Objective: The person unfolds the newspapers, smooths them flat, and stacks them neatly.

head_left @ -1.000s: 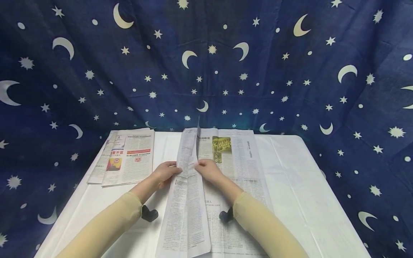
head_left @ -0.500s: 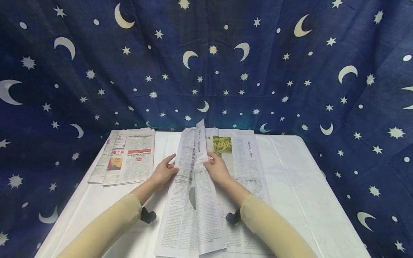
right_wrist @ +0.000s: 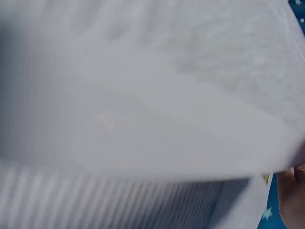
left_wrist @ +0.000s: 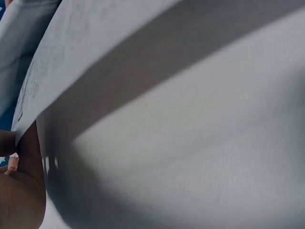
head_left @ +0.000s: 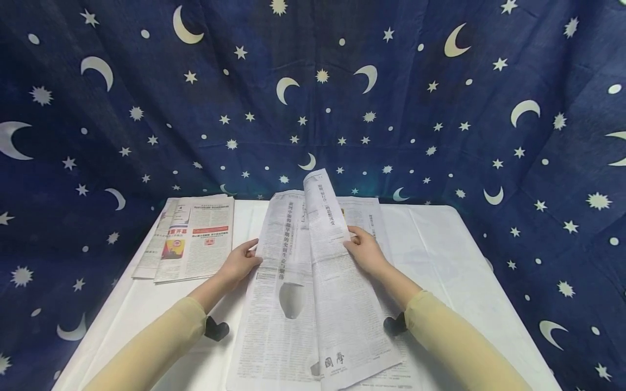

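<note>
An unfolded newspaper [head_left: 271, 336] lies at the middle of the table, with a grey vase-like picture printed on its left page. My left hand [head_left: 239, 262] pinches that page's left edge; the left wrist view has thumb and fingers on either side of the paper [left_wrist: 57, 57]. One page [head_left: 344, 288] is lifted and leans to the right, its top corner standing up. Its right edge is between the thumb and fingers of my right hand [head_left: 367, 252]. Part of another printed page [head_left: 374, 217] shows underneath. In the right wrist view, blurred paper [right_wrist: 143, 109] fills most of the picture.
A stack of folded newspapers [head_left: 205, 250] with red headlines lies at the table's back left. The table [head_left: 469, 304] has a white cover. Behind its far edge hangs a dark blue curtain [head_left: 313, 98] with moons and stars.
My right hand has moved right with the page's edge, spreading the newspaper and baring the vase-like picture. My left hand has shifted slightly left. The folded stack stays put.
</note>
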Demonstrator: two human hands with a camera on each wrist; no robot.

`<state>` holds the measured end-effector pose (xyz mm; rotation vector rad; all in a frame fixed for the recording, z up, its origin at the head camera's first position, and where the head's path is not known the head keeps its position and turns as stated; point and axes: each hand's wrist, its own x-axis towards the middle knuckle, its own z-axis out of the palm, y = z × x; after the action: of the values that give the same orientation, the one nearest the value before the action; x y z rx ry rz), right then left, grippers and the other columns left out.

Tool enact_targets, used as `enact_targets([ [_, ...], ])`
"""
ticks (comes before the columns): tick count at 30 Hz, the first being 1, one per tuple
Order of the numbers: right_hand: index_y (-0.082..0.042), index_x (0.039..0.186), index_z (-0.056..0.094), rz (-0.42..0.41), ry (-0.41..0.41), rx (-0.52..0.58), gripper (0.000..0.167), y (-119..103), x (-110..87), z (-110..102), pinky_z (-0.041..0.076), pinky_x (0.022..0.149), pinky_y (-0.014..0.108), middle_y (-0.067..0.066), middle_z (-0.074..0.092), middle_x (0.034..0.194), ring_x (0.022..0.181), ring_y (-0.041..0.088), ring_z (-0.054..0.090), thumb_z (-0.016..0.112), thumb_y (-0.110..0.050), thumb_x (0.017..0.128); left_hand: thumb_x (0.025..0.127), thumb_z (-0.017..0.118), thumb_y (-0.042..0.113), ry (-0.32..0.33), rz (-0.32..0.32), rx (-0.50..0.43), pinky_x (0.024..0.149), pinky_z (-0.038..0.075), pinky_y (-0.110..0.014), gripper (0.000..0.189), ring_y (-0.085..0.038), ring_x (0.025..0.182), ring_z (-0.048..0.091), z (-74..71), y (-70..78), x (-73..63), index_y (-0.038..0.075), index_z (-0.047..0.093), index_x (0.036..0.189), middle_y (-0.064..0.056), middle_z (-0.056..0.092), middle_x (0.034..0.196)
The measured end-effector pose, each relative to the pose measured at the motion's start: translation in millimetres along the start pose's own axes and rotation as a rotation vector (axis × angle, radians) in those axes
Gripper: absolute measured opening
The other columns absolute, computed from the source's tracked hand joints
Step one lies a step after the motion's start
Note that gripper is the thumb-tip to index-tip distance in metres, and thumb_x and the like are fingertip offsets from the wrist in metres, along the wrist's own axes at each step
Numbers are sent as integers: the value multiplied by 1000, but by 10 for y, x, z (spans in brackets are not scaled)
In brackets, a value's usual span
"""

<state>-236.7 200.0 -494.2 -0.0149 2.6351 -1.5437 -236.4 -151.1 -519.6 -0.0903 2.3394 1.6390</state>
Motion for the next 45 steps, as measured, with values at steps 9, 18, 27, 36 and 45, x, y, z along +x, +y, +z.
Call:
enact_targets([
  [9,2,156,35,58,31,-65,59,154,-97,-454,53,70,28,22,68,118,91,22,65,58,-14,104,96,61,1,-17,6,-10,91,56,-37,72,-26,104,69,-86,-21,-16,2,28,160,-20,68,122],
  [18,-10,163,23,40,78,-54,70,282,-236,-924,51,63,23,20,66,111,84,21,61,59,-8,103,98,60,3,-23,24,34,89,57,-35,76,-26,104,69,-216,-39,-49,11,23,163,-21,65,127],
  [27,-7,163,23,39,117,-173,70,431,-370,-1321,45,60,23,19,64,108,78,18,54,59,-10,103,99,59,6,-7,39,103,81,56,-31,75,-24,102,68,-356,-87,-82,17,24,164,-19,61,130],
  [36,4,159,25,103,124,-261,68,716,-535,-1707,43,56,26,18,57,105,80,20,52,59,-10,102,102,53,5,-31,55,172,109,45,-51,62,-42,138,47,-522,-126,-183,11,33,160,-26,43,153],
  [45,9,157,23,161,125,-305,68,1069,-618,-1900,41,53,27,10,47,92,70,14,45,56,-8,100,102,51,5,-44,64,190,117,33,-53,59,-43,145,35,-540,-185,-144,4,33,159,-26,35,159],
])
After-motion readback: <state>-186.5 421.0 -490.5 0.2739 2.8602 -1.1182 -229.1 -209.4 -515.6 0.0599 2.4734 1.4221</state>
